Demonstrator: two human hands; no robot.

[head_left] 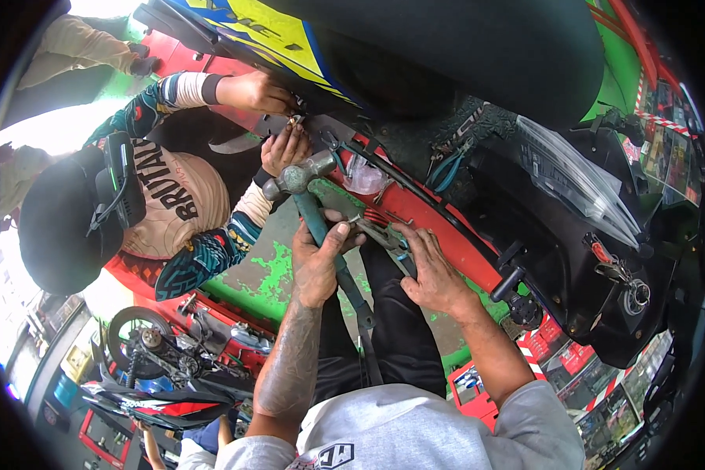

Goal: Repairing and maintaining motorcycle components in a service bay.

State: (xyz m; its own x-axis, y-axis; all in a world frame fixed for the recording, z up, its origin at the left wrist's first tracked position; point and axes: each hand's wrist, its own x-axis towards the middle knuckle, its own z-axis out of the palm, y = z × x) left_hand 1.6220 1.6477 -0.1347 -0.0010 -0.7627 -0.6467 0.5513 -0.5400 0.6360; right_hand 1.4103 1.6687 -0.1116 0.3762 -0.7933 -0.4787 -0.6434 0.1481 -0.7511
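Note:
My left hand [318, 262] is closed around the hammer [311, 215], which has a teal handle and a rounded steel head pointing away from me. Between its thumb and fingers it also pinches a small metal piece [354, 221], too small to name. The pliers [383, 238] lie in my right hand [439, 276], thumb and fingers about the handles. Their jaws reach toward the small piece; whether they touch it I cannot tell. Just beyond the hammer head, a co-worker's hands [283, 147] work at the underside of a yellow and blue motorcycle panel [290, 48].
The co-worker in a dark cap [66, 211] sits close at left. A red lift bench [446, 247] runs beneath the motorcycle, with a clear plastic bag [363, 175] and blue-handled pliers [449, 168] nearby. Keys [636, 295] hang at right. Another motorcycle [164, 376] stands lower left.

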